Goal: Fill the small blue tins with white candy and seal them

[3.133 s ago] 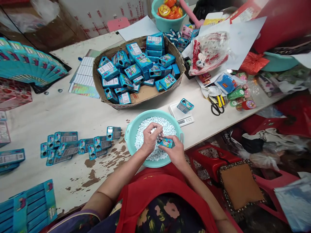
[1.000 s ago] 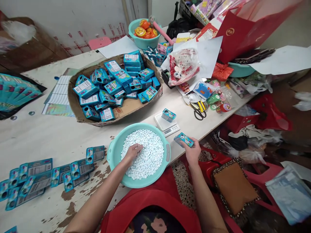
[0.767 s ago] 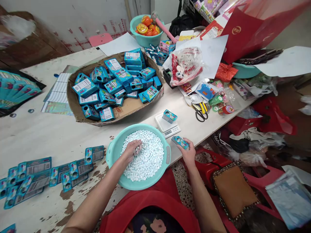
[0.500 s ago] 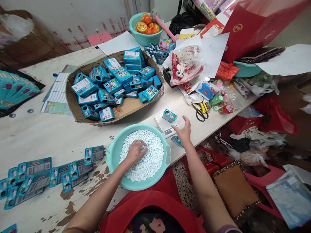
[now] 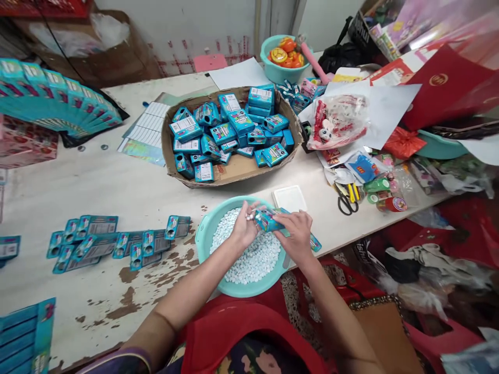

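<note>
Blue box point(image 5: 268, 219): in the head view, tilted above the basin, its left end close to the left hand.
Right hand point(image 5: 297, 231): closed round the blue box from the right.
Left hand point(image 5: 245, 226): cupped, palm up, a few white pellets at its fingers.
Basin point(image 5: 201, 239): at the table's near edge, white pellets point(image 5: 253, 266) inside.
Scale point(image 5: 290, 199): just beyond the basin, to the right.
Cardboard tray point(image 5: 237, 172): far side, heaped with blue boxes.
Flat cartons point(image 5: 95, 243): left of the basin.
</note>
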{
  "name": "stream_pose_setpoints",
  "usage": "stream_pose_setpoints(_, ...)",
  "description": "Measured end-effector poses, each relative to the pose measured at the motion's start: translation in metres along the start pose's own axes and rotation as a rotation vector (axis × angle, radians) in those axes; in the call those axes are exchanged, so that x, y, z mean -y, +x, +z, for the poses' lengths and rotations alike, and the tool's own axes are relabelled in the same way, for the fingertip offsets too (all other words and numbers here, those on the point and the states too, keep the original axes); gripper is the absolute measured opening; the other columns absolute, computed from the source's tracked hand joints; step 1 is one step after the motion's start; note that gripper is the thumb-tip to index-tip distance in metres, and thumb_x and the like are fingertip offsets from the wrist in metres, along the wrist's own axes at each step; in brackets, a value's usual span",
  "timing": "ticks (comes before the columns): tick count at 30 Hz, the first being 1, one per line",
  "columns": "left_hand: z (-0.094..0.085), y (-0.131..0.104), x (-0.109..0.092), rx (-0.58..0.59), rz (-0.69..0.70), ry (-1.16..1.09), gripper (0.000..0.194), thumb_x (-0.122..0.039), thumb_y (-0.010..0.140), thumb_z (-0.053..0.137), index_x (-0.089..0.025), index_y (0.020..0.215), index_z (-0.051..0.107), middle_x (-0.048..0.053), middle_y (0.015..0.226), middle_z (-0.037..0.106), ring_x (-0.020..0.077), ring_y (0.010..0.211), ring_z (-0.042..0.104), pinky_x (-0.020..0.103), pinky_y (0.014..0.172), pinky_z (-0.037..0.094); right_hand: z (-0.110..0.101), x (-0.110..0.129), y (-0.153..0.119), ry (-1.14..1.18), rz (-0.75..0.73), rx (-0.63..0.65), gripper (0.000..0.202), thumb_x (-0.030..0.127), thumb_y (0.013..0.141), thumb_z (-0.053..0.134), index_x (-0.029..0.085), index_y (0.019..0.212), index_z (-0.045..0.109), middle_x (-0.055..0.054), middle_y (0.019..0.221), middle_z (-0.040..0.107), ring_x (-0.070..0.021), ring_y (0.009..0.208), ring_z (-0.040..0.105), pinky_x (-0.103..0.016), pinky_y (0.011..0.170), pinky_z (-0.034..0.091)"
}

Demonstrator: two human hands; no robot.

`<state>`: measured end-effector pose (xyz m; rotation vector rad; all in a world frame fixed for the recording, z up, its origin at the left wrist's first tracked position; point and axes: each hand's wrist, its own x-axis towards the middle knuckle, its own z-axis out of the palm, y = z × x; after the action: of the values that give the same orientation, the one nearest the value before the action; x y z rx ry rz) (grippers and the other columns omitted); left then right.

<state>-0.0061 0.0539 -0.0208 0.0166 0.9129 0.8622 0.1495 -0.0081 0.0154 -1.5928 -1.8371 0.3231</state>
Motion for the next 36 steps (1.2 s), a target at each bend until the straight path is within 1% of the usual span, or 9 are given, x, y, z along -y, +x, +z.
stream_pose_setpoints(5,-0.006,0.007,0.006,-0.093,-0.005,-0.027,0.02,-0.027,0.085,0.052,-0.011,0.08,0.064,0.004,0.072,0.063,0.0116,0.057,0.058,0.025,0.055,0.05,0.012,0.001,-0.014,-0.048,0.022,-0.038,0.032,0.024,0.074,0.071,0.036,0.103,0.065,0.003,0.102,0.071,-0.0251,0.094,0.055,-0.047,0.093,0.032)
stream_pose_setpoints(11,-0.016,0.005,0.011,-0.085,-0.022,0.045,0.017,-0.023,0.082,0.057,-0.01,0.077,0.066,0.004,0.073,0.063,0.0111,0.061,0.06,0.021,0.054,0.05,0.01,0.0,-0.024,-0.059,0.027,-0.024,0.033,0.023,0.071,0.074,0.033,0.102,0.066,0.002,0.102,0.072,-0.0248,0.093,0.054,-0.045,0.09,0.034)
stream_pose_setpoints(16,-0.02,0.004,0.009,-0.051,-0.081,0.05,0.015,-0.022,0.083,0.057,-0.012,0.078,0.066,0.003,0.066,0.062,0.008,0.052,0.057,0.018,0.048,0.047,0.01,-0.007,-0.029,0.115,0.186,-0.126,0.03,0.026,0.071,0.074,0.03,0.1,0.068,-0.002,0.097,0.07,-0.0241,0.092,0.055,-0.044,0.086,0.041)
stream_pose_setpoints(20,-0.031,0.007,0.005,-0.034,-0.132,0.143,0.019,-0.026,0.084,0.056,-0.01,0.082,0.066,0.005,0.068,0.063,0.0083,0.05,0.057,0.017,0.045,0.046,0.009,-0.034,-0.03,0.357,0.441,-0.256,0.036,0.031,0.065,0.077,0.024,0.099,0.067,-0.004,0.095,0.066,-0.0224,0.09,0.058,-0.04,0.082,0.047)
stream_pose_setpoints(24,-0.048,0.015,0.008,-0.116,-0.138,0.219,0.018,-0.025,0.085,0.055,-0.009,0.082,0.064,0.004,0.066,0.062,0.0077,0.047,0.056,0.017,0.044,0.046,0.011,-0.072,-0.014,0.606,0.646,-0.388,0.044,0.032,0.061,0.079,0.019,0.099,0.063,-0.004,0.094,0.066,-0.0212,0.088,0.062,-0.039,0.083,0.049)
stream_pose_setpoints(26,-0.055,0.018,0.011,-0.145,-0.142,0.244,0.018,-0.024,0.086,0.054,-0.009,0.082,0.064,0.003,0.066,0.061,0.0075,0.047,0.056,0.017,0.045,0.046,0.016,-0.09,-0.001,0.662,0.687,-0.398,0.042,0.032,0.06,0.078,0.018,0.096,0.061,-0.004,0.093,0.067,-0.0208,0.087,0.063,-0.039,0.082,0.049)
stream_pose_setpoints(30,-0.062,0.021,0.015,-0.152,-0.158,0.287,0.019,-0.024,0.086,0.053,-0.009,0.084,0.064,0.003,0.067,0.061,0.0074,0.048,0.057,0.017,0.044,0.046,0.031,-0.121,0.019,0.573,0.705,-0.347,0.04,0.032,0.056,0.078,0.018,0.088,0.059,-0.003,0.087,0.066,-0.0205,0.085,0.063,-0.038,0.081,0.05)
stream_pose_setpoints(34,-0.063,0.018,0.013,-0.172,-0.158,0.304,0.018,-0.024,0.086,0.054,-0.009,0.085,0.063,0.003,0.068,0.061,0.0078,0.048,0.057,0.018,0.044,0.045,0.04,-0.135,0.018,0.515,0.724,-0.28,0.044,0.038,0.057,0.076,0.018,0.092,0.058,-0.005,0.088,0.067,-0.0221,0.085,0.063,-0.04,0.083,0.05)
stream_pose_setpoints(36,-0.062,0.017,0.011,-0.184,-0.146,0.313,0.018,-0.024,0.086,0.053,-0.009,0.085,0.063,0.003,0.068,0.061,0.0077,0.048,0.057,0.018,0.044,0.045,0.039,-0.136,0.013,0.471,0.699,-0.253,0.053,0.039,0.057,0.077,0.018,0.101,0.058,-0.008,0.101,0.066,-0.0238,0.094,0.062,-0.042,0.089,0.047)
